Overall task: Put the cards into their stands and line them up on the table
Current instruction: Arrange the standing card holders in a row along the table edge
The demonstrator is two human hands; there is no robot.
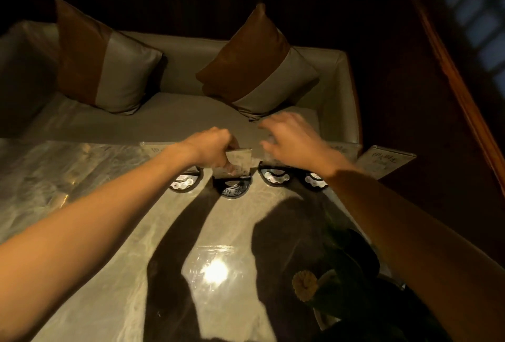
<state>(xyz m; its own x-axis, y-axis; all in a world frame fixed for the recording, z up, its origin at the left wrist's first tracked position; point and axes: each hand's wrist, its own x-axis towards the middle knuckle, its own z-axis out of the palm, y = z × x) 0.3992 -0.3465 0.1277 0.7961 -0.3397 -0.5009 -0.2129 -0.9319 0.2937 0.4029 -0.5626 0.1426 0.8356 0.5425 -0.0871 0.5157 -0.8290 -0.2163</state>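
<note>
- L hand (211, 147) is pinching a card (240, 162), grip narrow on its left edge; card is standing upright in the centre stand (232, 187).
- R hand (292, 136) is hovering above the next stand (274, 176), fingers spread wide, holding nothing; blurred.
- Stands are sitting in a row near the tabletop (109, 232) far edge; leftmost stand (183, 183) is just beside the L wrist.
- Another card (382, 162) is leaning at far right.
- Two cushions (103, 62) are resting on the sofa (175, 114) behind.
</note>
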